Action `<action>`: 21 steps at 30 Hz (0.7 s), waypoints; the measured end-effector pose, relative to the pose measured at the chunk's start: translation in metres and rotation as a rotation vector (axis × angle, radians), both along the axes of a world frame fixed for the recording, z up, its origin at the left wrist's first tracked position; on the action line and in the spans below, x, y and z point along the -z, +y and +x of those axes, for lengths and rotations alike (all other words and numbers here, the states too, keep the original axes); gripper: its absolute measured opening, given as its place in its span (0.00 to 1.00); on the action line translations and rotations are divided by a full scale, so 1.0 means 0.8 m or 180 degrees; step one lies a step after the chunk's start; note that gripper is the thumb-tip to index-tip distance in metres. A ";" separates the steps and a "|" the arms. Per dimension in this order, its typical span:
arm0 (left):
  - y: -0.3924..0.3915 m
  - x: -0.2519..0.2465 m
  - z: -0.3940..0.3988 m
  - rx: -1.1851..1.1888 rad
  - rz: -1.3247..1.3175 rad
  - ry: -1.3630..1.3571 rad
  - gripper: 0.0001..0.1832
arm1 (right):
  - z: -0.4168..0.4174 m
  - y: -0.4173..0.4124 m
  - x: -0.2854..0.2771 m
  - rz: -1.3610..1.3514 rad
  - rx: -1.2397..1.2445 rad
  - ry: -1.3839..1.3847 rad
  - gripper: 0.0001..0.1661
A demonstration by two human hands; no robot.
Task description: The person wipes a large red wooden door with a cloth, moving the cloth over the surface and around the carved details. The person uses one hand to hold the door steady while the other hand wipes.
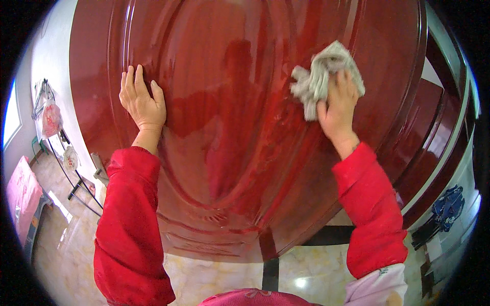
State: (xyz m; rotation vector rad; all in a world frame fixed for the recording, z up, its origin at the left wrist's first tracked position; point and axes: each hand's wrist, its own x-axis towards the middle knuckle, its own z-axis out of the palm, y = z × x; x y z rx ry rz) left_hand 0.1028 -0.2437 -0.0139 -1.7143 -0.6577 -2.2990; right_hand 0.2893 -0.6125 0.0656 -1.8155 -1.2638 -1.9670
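A glossy reddish-brown panelled door [214, 126] fills most of the head view, with raised oval mouldings and carved detail. My left hand [143, 101] rests flat against its left part, beside a vertical moulding, fingers up and holding nothing. On the right part of the door, my right hand [338, 101] presses a crumpled pale grey-green cloth [319, 82] to the surface. The cloth and that hand are slightly blurred. Part of the cloth bunches out to the left of the fingers. The polished surface carries a dark reflection of a person.
Left of the door stands a white wall [51, 57]. A metal rack [76, 183] with hanging bags is near a pink-covered item [25, 195]. Marbled tile floor [214, 271] with a black strip [270, 273] runs below. Dark blue cloth [448, 208] lies at far right.
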 end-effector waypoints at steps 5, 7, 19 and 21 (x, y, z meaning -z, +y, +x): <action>-0.002 -0.004 0.007 0.0053 0.0037 -0.0034 0.27 | -0.001 -0.063 0.128 -0.1850 0.0248 0.0552 0.34; -0.002 -0.003 0.007 0.0044 0.0027 -0.0028 0.27 | 0.006 -0.081 0.176 -0.2971 0.0592 0.0762 0.27; 0.000 -0.002 0.001 -0.0052 0.0020 0.0035 0.27 | 0.006 -0.094 -0.020 -0.1021 0.0333 -0.0093 0.33; 0.001 -0.003 0.000 -0.0032 0.0055 0.0005 0.27 | 0.028 -0.108 -0.069 -0.0066 0.0366 -0.0480 0.35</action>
